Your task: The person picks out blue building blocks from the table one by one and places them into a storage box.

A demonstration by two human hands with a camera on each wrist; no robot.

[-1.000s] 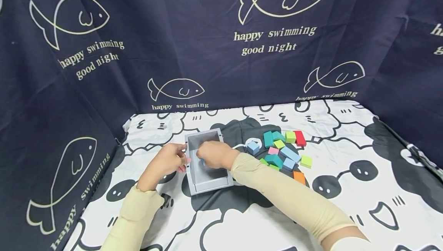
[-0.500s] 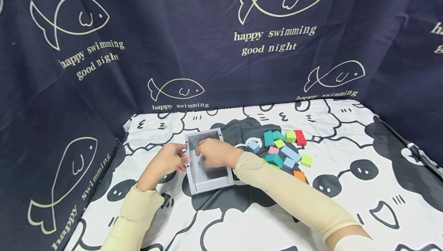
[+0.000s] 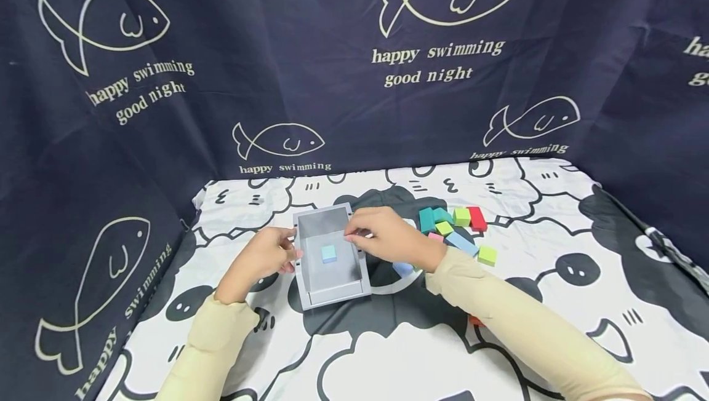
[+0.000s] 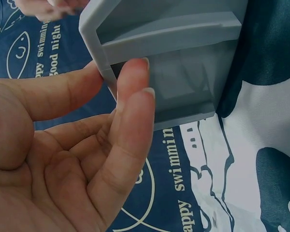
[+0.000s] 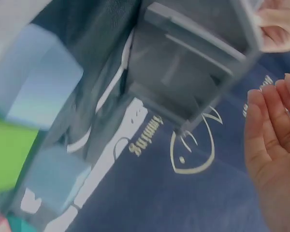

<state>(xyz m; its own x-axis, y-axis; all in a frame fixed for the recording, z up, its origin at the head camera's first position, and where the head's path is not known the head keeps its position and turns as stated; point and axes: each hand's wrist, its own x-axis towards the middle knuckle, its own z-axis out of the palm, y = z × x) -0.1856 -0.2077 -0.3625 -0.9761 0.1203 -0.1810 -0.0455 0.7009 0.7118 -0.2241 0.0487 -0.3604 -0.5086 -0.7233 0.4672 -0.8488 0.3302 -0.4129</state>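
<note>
Block (image 3: pixel 329 254), light blue, lay inside the gray box (image 3: pixel 339 294), whose left wall the left hand's grip (image 3: pixel 264 259) pinched; the right hand's grip (image 3: pixel 391 236), loosely parted, hung at the opposite rim. Loose blocks (image 3: pixel 462 216) lay farther right.

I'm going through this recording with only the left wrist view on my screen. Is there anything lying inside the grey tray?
Observer: Yes, the head view shows a pale blue block on the floor of the grey tray.

Operator: And the right hand, is it holding a block?

Observer: None that shows: in the head and right wrist views, the right hand is near the tray's right rim with no block visible in its fingers.
</note>
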